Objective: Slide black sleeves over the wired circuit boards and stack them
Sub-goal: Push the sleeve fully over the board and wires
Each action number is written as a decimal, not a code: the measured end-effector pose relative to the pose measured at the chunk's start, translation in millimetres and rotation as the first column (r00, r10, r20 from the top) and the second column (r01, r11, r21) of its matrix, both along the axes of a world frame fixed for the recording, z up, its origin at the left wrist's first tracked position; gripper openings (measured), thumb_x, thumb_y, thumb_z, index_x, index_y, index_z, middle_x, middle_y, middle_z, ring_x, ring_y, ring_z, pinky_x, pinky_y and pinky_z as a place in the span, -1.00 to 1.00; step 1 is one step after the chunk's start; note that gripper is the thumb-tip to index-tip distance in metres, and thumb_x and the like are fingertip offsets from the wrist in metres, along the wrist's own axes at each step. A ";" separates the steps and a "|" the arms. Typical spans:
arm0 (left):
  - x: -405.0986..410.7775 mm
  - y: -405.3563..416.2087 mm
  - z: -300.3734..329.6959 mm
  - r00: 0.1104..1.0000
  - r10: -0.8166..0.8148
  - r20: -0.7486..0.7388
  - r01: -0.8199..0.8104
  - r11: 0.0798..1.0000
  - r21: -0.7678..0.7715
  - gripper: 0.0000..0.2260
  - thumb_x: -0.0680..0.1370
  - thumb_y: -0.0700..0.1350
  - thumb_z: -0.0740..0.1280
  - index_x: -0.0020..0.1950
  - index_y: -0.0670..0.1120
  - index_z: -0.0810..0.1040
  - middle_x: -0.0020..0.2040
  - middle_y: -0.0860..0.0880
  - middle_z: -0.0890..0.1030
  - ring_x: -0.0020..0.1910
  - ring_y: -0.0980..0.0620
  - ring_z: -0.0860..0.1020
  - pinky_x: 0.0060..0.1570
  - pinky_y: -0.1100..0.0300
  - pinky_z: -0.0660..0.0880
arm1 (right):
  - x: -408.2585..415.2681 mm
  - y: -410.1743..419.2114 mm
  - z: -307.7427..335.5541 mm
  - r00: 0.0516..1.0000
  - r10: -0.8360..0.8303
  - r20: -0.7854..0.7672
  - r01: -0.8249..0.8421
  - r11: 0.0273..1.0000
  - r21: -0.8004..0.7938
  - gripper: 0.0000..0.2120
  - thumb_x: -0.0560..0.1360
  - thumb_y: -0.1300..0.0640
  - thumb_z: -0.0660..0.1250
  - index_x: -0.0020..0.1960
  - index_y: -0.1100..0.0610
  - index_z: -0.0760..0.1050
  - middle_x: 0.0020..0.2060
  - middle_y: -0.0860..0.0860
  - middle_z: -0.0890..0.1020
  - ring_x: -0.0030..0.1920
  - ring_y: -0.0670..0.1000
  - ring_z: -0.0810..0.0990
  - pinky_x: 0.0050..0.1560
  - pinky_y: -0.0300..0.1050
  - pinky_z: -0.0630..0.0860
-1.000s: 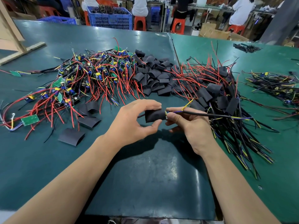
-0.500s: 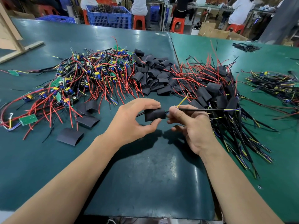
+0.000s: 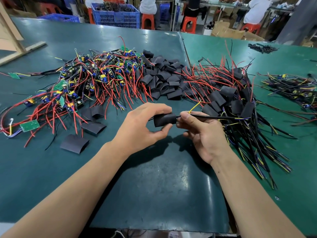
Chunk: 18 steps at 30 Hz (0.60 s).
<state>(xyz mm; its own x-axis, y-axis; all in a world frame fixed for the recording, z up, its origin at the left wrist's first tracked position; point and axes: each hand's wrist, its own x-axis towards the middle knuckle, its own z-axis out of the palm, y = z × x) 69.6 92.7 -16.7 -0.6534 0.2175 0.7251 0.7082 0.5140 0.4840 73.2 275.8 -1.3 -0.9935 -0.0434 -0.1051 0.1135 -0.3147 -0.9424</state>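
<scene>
Centre of field: left hand [image 3: 142, 127] pinches a black sleeve [image 3: 164, 119] between thumb below and curled fingers above, holding it clear of the green table [image 3: 154, 186]. Right hand [image 3: 202, 133], touching the sleeve's open end at its 3 o'clock side, pinches the black lead [image 3: 211, 116] that runs out of the sleeve toward 3 o'clock; a yellow wire [image 3: 194, 107] rises beside the thumb. The board inside the sleeve cannot be seen. At 10 o'clock lies a pile of bare boards [image 3: 96, 74] with red and black wires; at 12 o'clock, a heap of empty sleeves [image 3: 163, 78]; at 2 o'clock, the stack of sleeved boards [image 3: 228, 97], leads trailing toward 5 o'clock. Loose flat sleeves [image 3: 74, 143] lie at 9 o'clock of the hands. Beyond the table stand a blue crate [image 3: 116, 16] and red stools [image 3: 147, 21].
</scene>
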 end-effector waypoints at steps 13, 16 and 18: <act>-1.5 -20.2 9.5 0.990 0.082 0.119 -0.075 0.995 -0.062 -0.58 0.36 -0.02 0.58 0.15 -0.14 0.63 0.03 0.03 0.65 0.04 0.05 0.60 0.18 0.10 0.50 | -1.8 1.0 2.5 0.998 -0.018 0.053 0.020 0.999 -0.043 -0.95 0.45 0.22 0.43 -0.16 0.09 0.60 -0.25 0.05 0.71 -0.41 -0.09 0.57 -0.52 -0.30 0.35; -3.1 -27.4 8.7 0.994 0.075 0.082 -0.069 0.995 -0.076 -0.67 0.36 -0.01 0.55 0.01 -0.19 0.68 -0.07 0.02 0.66 -0.08 -0.01 0.61 0.07 0.07 0.53 | -2.5 3.0 3.6 0.996 -0.044 0.073 0.049 0.997 -0.067 -0.93 0.49 0.25 0.40 -0.14 0.11 0.59 -0.26 0.06 0.71 -0.41 -0.09 0.58 -0.52 -0.31 0.36; -4.9 -27.1 7.4 0.996 0.070 0.050 -0.065 0.994 -0.091 -0.67 0.37 -0.01 0.55 0.00 -0.21 0.69 -0.09 -0.02 0.67 -0.10 -0.05 0.60 0.03 0.04 0.54 | -2.4 3.0 4.2 0.996 -0.040 0.085 0.046 0.996 -0.077 -0.93 0.50 0.25 0.40 -0.14 0.12 0.59 -0.26 0.06 0.71 -0.41 -0.09 0.59 -0.52 -0.31 0.37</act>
<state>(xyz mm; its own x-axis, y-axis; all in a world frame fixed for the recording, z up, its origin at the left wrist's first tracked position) 64.7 65.6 -9.3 -0.7060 0.2336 0.6686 0.6447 0.6026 0.4703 70.9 278.8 2.9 -0.9826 -0.0122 -0.1853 0.1751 -0.3942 -0.9022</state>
